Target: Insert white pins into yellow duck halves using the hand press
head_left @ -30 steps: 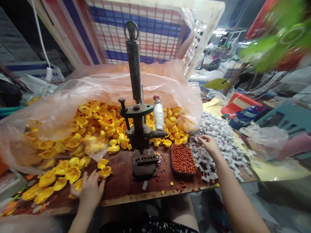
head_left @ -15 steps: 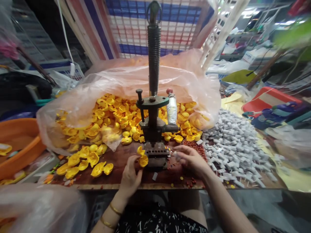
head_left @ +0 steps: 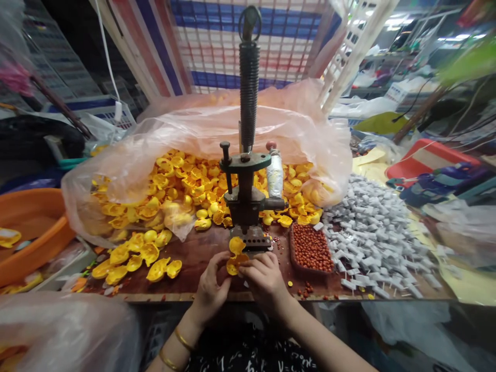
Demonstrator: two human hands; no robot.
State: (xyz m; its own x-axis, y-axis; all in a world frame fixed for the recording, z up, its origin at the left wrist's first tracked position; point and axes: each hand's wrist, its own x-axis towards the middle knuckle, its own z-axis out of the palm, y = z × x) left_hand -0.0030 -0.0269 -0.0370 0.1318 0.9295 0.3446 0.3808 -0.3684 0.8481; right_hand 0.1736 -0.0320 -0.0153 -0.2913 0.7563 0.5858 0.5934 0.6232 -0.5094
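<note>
My left hand [head_left: 211, 285] and my right hand [head_left: 264, 280] meet in front of the small iron hand press [head_left: 247, 204], both pinching one yellow duck-shaped plastic shell [head_left: 234, 256]. The shell sits just below the press's perforated base. A shallow tray of red-brown beads [head_left: 312, 248] lies right of my right hand. Loose yellow shells [head_left: 145, 258] lie on the wooden board [head_left: 194, 253] to the left of my left hand. I cannot make out whether my right fingers also hold a small part.
A clear plastic bag [head_left: 201, 134] spills many yellow shells behind the press. A heap of small grey-white pegs [head_left: 372, 227] covers the right side. An orange basin [head_left: 33, 232] stands far left, a red tray [head_left: 426, 155] far right, a tilted white crate [head_left: 248, 46] behind.
My left hand picked a yellow shell from the left pile and my right hand left the grey pegs. Both came together before the press. The view shifted left.
</note>
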